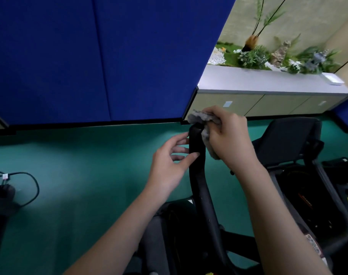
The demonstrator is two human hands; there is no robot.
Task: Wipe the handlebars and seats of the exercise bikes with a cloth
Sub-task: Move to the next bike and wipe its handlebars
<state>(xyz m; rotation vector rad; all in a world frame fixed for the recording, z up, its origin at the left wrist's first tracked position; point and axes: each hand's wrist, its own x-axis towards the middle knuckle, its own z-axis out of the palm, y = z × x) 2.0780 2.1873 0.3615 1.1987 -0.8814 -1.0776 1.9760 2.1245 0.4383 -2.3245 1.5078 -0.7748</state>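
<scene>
Now, up at the tip of the black handlebar point(198, 165): a grey cloth point(201, 117) bunched in the right hand point(228, 135), gripped by curled fingers, draped over the bar's end and down its right side. Just beside the bar on the other side, the left hand point(169, 165), loosely wide and holding nothing, thumb tip touching the bar's front, fingers reaching towards its far side. Below, the bar curving down into the dark bike frame point(179, 225). To the right, another dark moulded part point(288, 139), perhaps a seat back, too dim to be sure. Underneath, green floor point(90, 165), with a black cable point(30, 181) looped at far left. Behind, a blue partition point(70, 56); beyond it, a white-topped counter point(268, 82) carrying greenery point(252, 56).
</scene>
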